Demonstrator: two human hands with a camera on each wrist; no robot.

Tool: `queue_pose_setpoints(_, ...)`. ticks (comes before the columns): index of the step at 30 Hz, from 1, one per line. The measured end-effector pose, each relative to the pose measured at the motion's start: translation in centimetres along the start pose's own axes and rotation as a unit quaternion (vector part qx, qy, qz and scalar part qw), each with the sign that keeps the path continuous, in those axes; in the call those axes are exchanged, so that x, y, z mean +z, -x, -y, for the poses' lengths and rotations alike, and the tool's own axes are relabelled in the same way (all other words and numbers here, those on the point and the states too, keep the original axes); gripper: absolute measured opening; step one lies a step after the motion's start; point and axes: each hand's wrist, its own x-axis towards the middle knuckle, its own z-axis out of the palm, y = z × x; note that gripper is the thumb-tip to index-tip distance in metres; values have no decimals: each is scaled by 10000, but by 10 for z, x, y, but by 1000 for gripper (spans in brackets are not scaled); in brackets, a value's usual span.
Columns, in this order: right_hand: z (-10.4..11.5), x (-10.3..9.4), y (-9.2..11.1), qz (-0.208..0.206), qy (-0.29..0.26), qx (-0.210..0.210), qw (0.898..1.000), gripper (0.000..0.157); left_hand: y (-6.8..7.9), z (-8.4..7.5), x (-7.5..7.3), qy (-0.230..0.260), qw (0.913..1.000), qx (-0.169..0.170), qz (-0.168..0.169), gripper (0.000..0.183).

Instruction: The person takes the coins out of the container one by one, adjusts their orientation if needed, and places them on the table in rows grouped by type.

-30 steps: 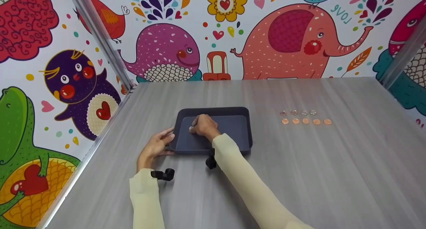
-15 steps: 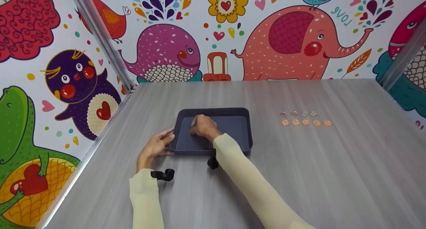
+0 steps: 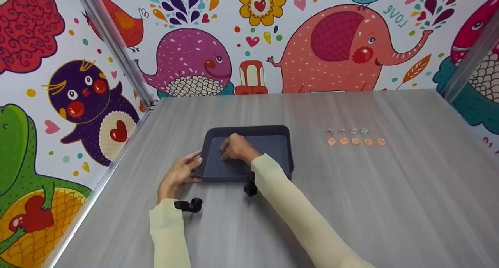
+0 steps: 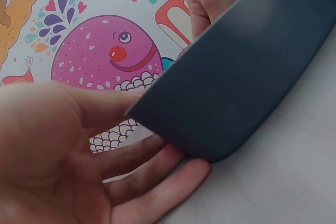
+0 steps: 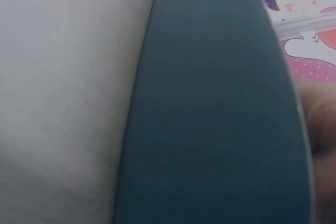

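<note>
A dark grey rectangular tray (image 3: 269, 155) stands on the table. At its left side, my left hand (image 3: 179, 172) holds the edge, thumb near the rim and lower fingers against the outer wall, as the left wrist view shows. My right hand (image 3: 237, 148) is inside the tray, low over the left part of its floor, with fingers curled and fingertips together. A silver coin showed at these fingertips in the earliest frame; now the fingers hide it. In the right wrist view, the tray wall (image 5: 210, 103) covers most of that hand (image 5: 320, 124).
Right of the tray lie two rows of coins: several silver coins (image 3: 342, 131) behind and several copper coins (image 3: 355, 141) in front. The grey table (image 3: 351, 205) meets a cartoon-printed wall (image 3: 257, 46) at the back and another at the left.
My right hand's fingers have shifted slightly over the tray floor, and the silver coin at their tips has gone from sight. My left hand and the tray stay put.
</note>
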Motion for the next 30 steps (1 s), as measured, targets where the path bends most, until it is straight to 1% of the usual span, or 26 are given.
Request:
queue_pose_setpoints(4,-3,-2,1,-31,-127,-94,9999,27,0,0,1,-19,10000,3,-26,54)
queue_pose_setpoints(8,-6,-5,4,-164,-317,-221,9991,25,0,0,1,-77,10000,-16,-19,54)
queue_pose_setpoints(11,-7,-11,7,-246,-582,-357,9974,22,0,0,0,-86,10000,-45,-2,54)
queue_pose_setpoints(14,-8,-18,10,-243,-930,-477,9942,19,0,0,0,-63,10000,-74,-5,54)
queue_pose_setpoints(16,-8,-23,13,-250,-1077,-553,9923,19,0,0,0,-77,10000,-61,7,54)
queue_pose_setpoints(20,-11,-37,19,-390,-1154,-674,9903,23,-1,0,0,-84,9999,-63,-4,53)
queue_pose_setpoints(25,-18,-57,26,-522,-1399,-557,9872,27,0,0,-1,-77,9999,-81,24,53)
queue_pose_setpoints(30,-29,-77,35,-867,-1444,-722,9831,27,2,-1,-1,-46,10000,-50,57,54)
